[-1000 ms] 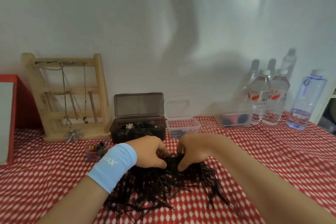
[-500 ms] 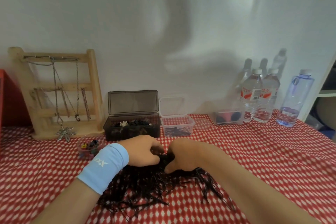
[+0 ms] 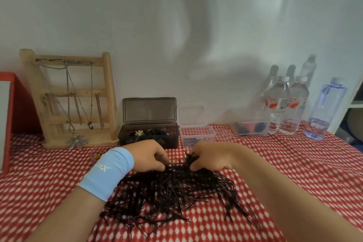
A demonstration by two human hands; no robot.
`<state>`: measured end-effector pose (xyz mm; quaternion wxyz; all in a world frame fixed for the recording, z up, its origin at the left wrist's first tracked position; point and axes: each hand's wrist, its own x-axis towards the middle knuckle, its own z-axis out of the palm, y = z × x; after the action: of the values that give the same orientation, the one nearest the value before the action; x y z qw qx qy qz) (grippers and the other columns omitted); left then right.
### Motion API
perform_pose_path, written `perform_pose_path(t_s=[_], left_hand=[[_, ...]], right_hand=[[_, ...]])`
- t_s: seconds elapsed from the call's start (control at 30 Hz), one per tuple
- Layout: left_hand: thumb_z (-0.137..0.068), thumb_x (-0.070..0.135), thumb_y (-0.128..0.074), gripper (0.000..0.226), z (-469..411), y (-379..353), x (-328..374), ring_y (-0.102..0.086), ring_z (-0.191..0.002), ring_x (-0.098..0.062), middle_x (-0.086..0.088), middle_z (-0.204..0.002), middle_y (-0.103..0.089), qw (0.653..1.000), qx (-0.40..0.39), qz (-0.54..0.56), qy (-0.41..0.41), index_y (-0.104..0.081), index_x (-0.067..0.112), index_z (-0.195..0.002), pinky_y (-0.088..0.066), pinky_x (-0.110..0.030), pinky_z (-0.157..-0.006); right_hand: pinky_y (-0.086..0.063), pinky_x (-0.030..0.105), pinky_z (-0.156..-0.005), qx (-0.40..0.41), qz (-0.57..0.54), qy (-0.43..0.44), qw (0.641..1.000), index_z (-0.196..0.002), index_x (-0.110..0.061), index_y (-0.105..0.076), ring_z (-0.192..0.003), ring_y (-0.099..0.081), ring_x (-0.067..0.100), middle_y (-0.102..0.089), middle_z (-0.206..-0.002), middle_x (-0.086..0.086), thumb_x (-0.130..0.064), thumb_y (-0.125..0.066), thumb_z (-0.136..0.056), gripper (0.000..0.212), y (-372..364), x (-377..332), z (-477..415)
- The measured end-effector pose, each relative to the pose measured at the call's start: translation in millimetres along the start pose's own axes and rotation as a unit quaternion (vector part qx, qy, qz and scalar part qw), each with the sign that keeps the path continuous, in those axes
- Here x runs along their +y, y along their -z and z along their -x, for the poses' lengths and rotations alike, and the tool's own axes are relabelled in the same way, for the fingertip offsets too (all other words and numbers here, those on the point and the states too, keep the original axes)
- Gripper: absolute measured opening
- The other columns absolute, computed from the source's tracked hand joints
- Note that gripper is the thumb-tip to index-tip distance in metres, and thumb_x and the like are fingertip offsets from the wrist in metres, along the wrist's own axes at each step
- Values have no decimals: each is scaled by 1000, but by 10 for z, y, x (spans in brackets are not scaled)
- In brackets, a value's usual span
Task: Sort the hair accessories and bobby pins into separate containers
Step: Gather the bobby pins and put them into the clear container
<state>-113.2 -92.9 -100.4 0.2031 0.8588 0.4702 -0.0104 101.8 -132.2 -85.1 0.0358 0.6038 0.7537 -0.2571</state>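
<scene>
A large heap of dark bobby pins [image 3: 172, 192] lies on the red checked cloth in front of me. My left hand [image 3: 149, 155], with a light blue wristband, has its fingers curled into the heap's far edge and pinches pins. My right hand [image 3: 208, 158] grips a bunch of pins at the same far edge, a small gap from the left hand. Behind them stand a dark open box [image 3: 149, 135] holding hair accessories and a small clear open box [image 3: 196, 135] with a few dark pins inside.
A wooden jewellery stand [image 3: 72, 102] with necklaces stands at the back left beside a red box [image 3: 17, 104]. A small clear cup [image 3: 96, 156] sits left of my wristband. A clear case [image 3: 252, 127], two water bottles [image 3: 285, 104] and a blue bottle [image 3: 324, 110] line the back right.
Both hands have drawn slightly apart at the far edge of the heap. The right hand now lifts a bunch of pins. The camera shifted a little.
</scene>
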Motion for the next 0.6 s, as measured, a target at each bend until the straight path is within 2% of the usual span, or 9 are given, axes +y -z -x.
perform_pose_path(t_s=[0.13, 0.23, 0.27, 0.37, 0.43, 0.53, 0.6], left_hand=[[-91, 35, -67, 31, 27, 30, -29, -60, -105, 1, 20, -118, -66, 1000, -12, 5, 5, -69, 33, -121, -43, -18, -98], [-92, 36, -64, 33, 44, 46, -50, -59, -97, 4, 19, -111, -65, 1000, -11, 29, 0, -66, 31, -125, -43, -15, -92], [-93, 36, -63, 34, 43, 49, -53, -59, -94, 4, 19, -108, -64, 999, -4, 42, -2, -64, 31, -126, -44, -16, -90], [-94, 32, -56, 27, 16, 65, -40, -65, -94, -2, 15, -106, -69, 992, 34, 119, -1, -67, 30, -119, -45, -22, -88], [-95, 28, -54, 22, 21, 73, -14, -71, -87, -6, 11, -98, -73, 982, 38, 184, 9, -68, 26, -112, -47, -25, -82], [-94, 39, -59, 23, 32, 59, -38, -72, -78, -4, 5, -82, -75, 987, 36, 159, 6, -66, 24, -110, -50, -25, -82], [-93, 37, -62, 17, 13, 33, -76, -71, -73, -5, 5, -77, -75, 988, 61, 143, 0, -69, 23, -101, -52, -24, -80]], right_hand=[[-50, 36, -101, -6, -102, -3, 995, -119, -12, -70, -104, -68, 18, -73, -111, 0, -29, -57, -102, 27, 75, 109, -49], [-53, 22, -83, -19, -182, 4, 983, -116, -11, -70, -98, -70, 13, -75, -107, -1, -25, -54, -104, 24, 105, 163, -87], [-53, 21, -80, -20, -199, 14, 980, -113, -11, -70, -96, -71, 13, -75, -103, -1, -24, -53, -104, 23, 113, 168, -93], [-58, 26, -73, -41, -310, 31, 949, -101, -4, -69, -81, -72, 14, -76, -88, 3, -16, -49, -106, 23, 130, 162, -183], [-59, 31, -73, -49, -335, 34, 940, -95, -1, -66, -72, -69, 16, -73, -83, 9, -14, -47, -106, 25, 119, 153, -271], [-45, 29, -68, -98, -402, 53, 909, -91, -7, -55, -66, -54, 13, -58, -76, 4, -7, -39, -101, 19, 46, 103, -411], [-38, 30, -66, -133, -432, 67, 889, -93, -12, -49, -65, -45, 13, -50, -74, 0, -12, -33, -98, 16, -9, 71, -476]])
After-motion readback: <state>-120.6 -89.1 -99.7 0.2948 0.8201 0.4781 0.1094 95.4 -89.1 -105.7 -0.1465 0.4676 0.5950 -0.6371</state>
